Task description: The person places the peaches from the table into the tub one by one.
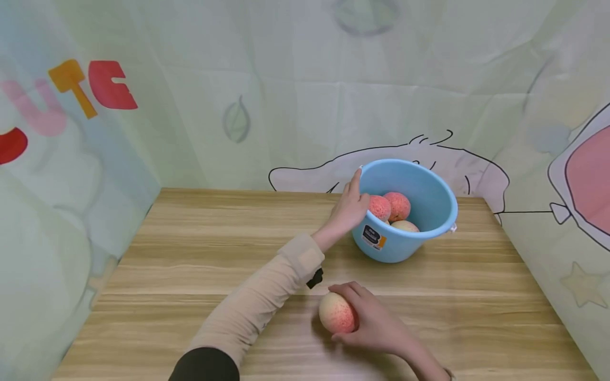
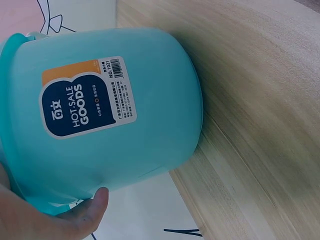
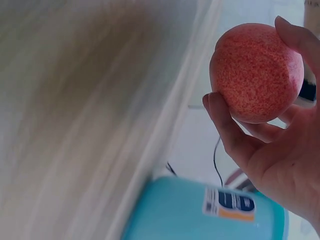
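Observation:
A light-blue bucket (image 1: 402, 246) stands at the back right of the wooden table, tilted in the head view, with several pink and cream peaches (image 1: 399, 205) inside. My left hand (image 1: 351, 206) grips its rim on the left side; in the left wrist view the thumb (image 2: 95, 207) lies against the outer wall below the rim. In front of the bucket, my right hand (image 1: 376, 323) holds another peach (image 1: 337, 313), fingers and thumb curled round it from the right. The right wrist view shows this peach's speckled red side (image 3: 257, 75) between the fingertips.
The wooden tabletop (image 1: 200, 254) reaches back to a printed cloth backdrop (image 1: 295, 127) with cartoon drawings. A dark label (image 2: 87, 100) is stuck on the bucket's wall. My left forearm in a beige sleeve (image 1: 257, 296) crosses the table left of the held peach.

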Motion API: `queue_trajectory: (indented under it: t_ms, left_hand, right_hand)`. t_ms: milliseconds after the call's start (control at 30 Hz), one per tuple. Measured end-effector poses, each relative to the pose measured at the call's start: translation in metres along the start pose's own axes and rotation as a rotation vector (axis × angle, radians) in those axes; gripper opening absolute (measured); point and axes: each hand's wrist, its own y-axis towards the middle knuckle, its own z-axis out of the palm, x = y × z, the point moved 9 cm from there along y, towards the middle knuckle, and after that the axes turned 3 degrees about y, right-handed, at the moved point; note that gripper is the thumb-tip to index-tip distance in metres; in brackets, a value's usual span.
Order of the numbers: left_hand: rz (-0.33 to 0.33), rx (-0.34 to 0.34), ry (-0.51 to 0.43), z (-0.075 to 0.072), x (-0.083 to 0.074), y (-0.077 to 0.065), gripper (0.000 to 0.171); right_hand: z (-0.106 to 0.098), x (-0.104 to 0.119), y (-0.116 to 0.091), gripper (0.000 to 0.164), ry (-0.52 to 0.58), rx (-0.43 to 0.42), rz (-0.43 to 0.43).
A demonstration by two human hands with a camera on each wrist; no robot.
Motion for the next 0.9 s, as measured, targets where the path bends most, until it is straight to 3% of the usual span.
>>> queue_trajectory:
  t_ms: [233,700,900]
  left_hand:
    - [0.0,0.001,0.005,-0.001,0.0,0.0,0.065]
    - [0.018,-0.016,0.018,-0.003,-0.001,-0.001,0.064]
    - [0.016,-0.014,0.009,-0.003,-0.002,-0.001,0.065]
  right_hand:
    - [-0.034,-0.002,-0.01,0.078,-0.015,-0.12,-0.031]
    - [-0.109,0.0,-0.022,0.08,0.056,-0.341,0.005]
    - [-0.135,0.0,-0.024,0.083,0.018,-0.413,0.007]
